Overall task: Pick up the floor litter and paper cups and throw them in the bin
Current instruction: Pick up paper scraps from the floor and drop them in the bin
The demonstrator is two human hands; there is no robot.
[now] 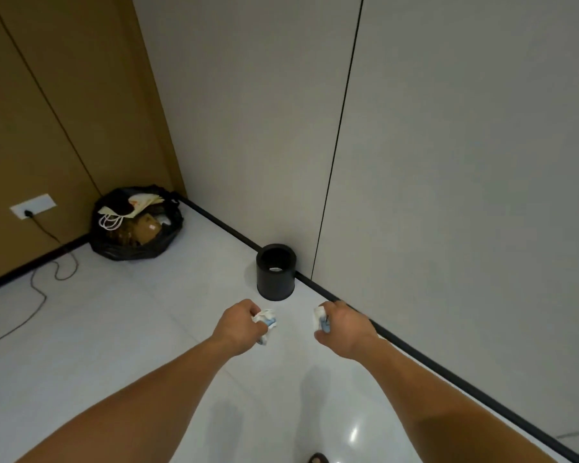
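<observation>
Both bare arms reach forward over the floor [131, 329], and each of the hands is closed round a piece of litter. The left hand [239, 324] grips a crumpled paper wad [266, 320] that bulges out past its curled fingers on the inner side. The right hand [345, 325] pinches a smaller wad [321, 318] between thumb and fingers. The two wads face each other across the gap between the hands and do not touch.

Both wads are white paper with pale blue markings, squashed out of shape; whether either was a cup cannot be told.

Just beyond the hands, slightly left of the gap between them, stands the bin [274, 290]. It is a small black cylinder, upright and open at the top, set close against the black skirting [415, 349]. Something pale shows at its bottom.

The floor is glossy white tile with soft reflections. A pale grey panelled wall [448, 162] with thin dark seams runs along the right. Further off, in the corner, a black rubbish bag [114, 252] sits open, filled with brown cardboard and a cream paper bag with white cord handles. To its left, on the tan wall [47, 111], a white socket plate [34, 205] holds a plug whose dark cable [44, 295] trails in loops across the floor.
</observation>
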